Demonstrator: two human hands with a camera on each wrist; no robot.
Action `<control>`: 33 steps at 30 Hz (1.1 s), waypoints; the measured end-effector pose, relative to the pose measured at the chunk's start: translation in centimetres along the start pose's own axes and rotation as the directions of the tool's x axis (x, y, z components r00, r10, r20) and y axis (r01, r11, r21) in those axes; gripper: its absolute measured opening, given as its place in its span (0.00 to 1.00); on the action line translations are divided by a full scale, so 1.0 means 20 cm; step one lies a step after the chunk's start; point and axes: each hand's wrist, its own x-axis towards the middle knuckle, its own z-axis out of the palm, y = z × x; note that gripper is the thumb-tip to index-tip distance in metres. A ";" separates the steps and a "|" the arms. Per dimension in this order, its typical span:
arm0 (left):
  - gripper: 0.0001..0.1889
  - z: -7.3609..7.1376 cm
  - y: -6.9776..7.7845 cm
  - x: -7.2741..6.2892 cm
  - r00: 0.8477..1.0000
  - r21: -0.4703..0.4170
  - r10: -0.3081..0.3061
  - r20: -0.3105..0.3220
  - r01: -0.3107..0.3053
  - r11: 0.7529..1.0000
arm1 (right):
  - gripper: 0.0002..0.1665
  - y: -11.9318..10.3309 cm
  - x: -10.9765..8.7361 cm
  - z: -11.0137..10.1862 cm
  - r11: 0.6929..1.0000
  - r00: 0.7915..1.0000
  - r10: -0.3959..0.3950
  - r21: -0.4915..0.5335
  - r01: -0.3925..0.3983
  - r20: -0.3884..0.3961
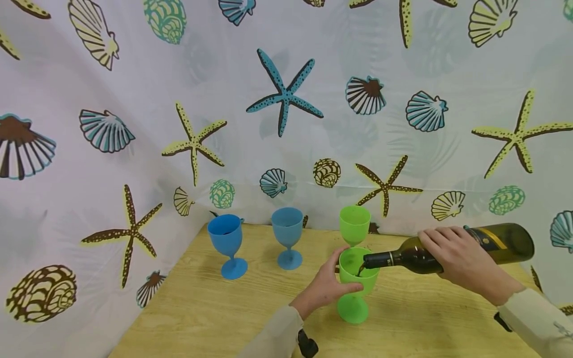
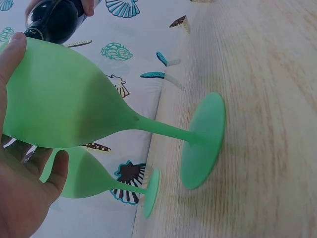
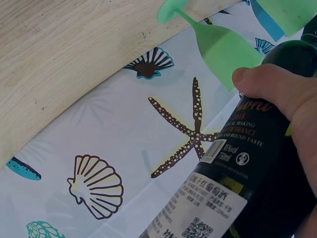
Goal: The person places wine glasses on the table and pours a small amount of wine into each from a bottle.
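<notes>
My right hand (image 1: 456,261) grips a dark wine bottle (image 1: 506,243) round its body and holds it tipped to the left. The bottle's mouth is over the rim of the nearer green goblet (image 1: 353,308), and a thin dark stream runs from it into the bowl. Around the left side of that bowl my left hand (image 1: 329,286) is curled, thumb in front and fingers behind. In the left wrist view the goblet's foot (image 2: 204,144) rests on the table. The right wrist view shows the bottle's label (image 3: 195,210) and my thumb pressed on the glass.
Just behind stands a second green goblet (image 1: 354,223). Two blue goblets, one darker (image 1: 226,241) and one lighter (image 1: 287,231), stand to the left on the wooden table (image 1: 188,308). A white cloth (image 1: 313,149) printed with shells and starfish hangs behind and at the left.
</notes>
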 end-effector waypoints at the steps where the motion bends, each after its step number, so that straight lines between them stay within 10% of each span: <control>1: 0.46 0.00 0.00 0.00 1.000 -0.003 -0.001 0.000 0.001 1.000 | 0.60 0.00 0.00 0.00 1.000 1.000 -0.002 -0.002 0.002 0.002; 33: 0.46 -0.01 0.01 0.00 1.000 -0.011 -0.003 0.007 0.003 1.000 | 0.60 0.01 0.01 -0.01 0.999 1.000 -0.018 -0.031 0.018 -0.002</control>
